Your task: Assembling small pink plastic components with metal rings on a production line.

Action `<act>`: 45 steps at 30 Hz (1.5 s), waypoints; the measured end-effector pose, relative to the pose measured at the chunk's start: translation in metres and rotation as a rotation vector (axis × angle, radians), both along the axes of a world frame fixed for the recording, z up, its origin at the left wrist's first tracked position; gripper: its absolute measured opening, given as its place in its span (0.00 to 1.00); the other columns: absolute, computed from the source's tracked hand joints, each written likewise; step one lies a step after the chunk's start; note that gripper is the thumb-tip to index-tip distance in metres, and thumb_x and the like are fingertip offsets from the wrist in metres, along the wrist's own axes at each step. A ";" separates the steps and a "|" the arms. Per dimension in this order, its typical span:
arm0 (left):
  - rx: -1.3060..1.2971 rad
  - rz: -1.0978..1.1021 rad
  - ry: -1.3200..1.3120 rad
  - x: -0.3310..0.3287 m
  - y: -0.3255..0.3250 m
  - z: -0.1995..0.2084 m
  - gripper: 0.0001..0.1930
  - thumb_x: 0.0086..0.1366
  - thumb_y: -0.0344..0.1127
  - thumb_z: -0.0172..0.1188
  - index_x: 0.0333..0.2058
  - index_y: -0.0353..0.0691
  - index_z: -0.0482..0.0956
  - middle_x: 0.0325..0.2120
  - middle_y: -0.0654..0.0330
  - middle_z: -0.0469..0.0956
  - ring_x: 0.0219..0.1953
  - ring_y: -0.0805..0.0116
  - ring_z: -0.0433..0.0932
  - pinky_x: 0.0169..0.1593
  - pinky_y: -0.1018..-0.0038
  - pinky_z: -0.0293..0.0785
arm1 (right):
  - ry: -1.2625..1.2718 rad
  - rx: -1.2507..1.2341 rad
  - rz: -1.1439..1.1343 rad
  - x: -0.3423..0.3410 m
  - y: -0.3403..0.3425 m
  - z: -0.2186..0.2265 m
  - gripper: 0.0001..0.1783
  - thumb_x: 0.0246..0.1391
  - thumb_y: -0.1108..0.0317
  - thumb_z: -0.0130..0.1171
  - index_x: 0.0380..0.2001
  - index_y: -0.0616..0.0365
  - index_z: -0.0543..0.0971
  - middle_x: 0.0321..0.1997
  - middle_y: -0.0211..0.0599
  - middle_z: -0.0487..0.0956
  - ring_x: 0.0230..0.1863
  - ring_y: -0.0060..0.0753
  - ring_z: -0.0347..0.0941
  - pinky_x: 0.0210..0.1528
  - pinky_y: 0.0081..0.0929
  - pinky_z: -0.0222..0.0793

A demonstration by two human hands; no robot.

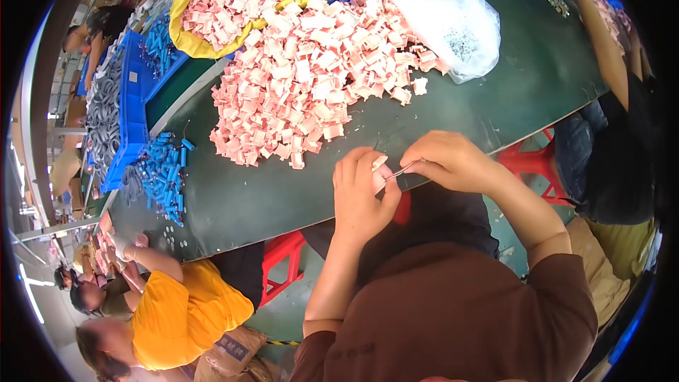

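At the table's near edge, my left hand (359,194) is closed around a small pale pink plastic piece (380,175), pinched between thumb and fingers. My right hand (447,158), just to its right, pinches a thin metal tool (401,171) that looks like tweezers. The tool's tip reaches the pink piece; fine detail there is too small to make out. Beyond both hands lies a large heap of similar pink plastic pieces (304,78) on the dark green table (233,201).
A yellow sack (185,41) of pink pieces and a clear plastic bag (470,25) with small metal bits lie at the back. Blue cylinders (166,173) are heaped left, beside a blue bin (133,110). Co-workers sit both sides; red stools (283,262) stand below.
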State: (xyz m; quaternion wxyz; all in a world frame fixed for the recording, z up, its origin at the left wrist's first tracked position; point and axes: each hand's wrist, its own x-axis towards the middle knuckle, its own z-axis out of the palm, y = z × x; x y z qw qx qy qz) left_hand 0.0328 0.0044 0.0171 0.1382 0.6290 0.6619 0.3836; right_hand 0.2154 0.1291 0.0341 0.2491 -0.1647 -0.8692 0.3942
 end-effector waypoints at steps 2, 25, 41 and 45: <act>0.007 0.017 0.008 0.002 0.002 -0.002 0.22 0.54 0.30 0.63 0.49 0.38 0.73 0.50 0.48 0.72 0.50 0.45 0.71 0.54 0.56 0.68 | 0.022 -0.058 -0.001 -0.002 -0.006 0.002 0.06 0.57 0.68 0.65 0.39 0.50 0.82 0.38 0.30 0.84 0.37 0.43 0.79 0.41 0.39 0.74; 0.011 0.079 -0.404 0.004 -0.005 -0.007 0.07 0.68 0.30 0.56 0.40 0.33 0.77 0.40 0.48 0.78 0.42 0.48 0.77 0.48 0.60 0.73 | 0.225 -0.217 -0.235 -0.037 -0.041 -0.017 0.09 0.54 0.81 0.63 0.39 0.61 0.81 0.40 0.40 0.79 0.41 0.37 0.77 0.41 0.29 0.74; 0.080 0.163 -0.441 -0.002 -0.009 -0.012 0.06 0.66 0.28 0.58 0.38 0.32 0.79 0.40 0.49 0.80 0.41 0.53 0.79 0.49 0.64 0.74 | -0.156 0.207 -0.609 -0.022 0.061 -0.042 0.15 0.56 0.66 0.66 0.45 0.56 0.76 0.45 0.44 0.79 0.43 0.53 0.78 0.44 0.39 0.75; 0.052 0.174 -0.509 -0.007 -0.015 -0.013 0.06 0.67 0.28 0.58 0.39 0.31 0.79 0.42 0.49 0.80 0.44 0.56 0.79 0.50 0.67 0.75 | -0.042 0.009 -0.746 -0.020 0.057 -0.041 0.12 0.57 0.69 0.66 0.43 0.58 0.78 0.40 0.42 0.82 0.40 0.42 0.81 0.42 0.33 0.76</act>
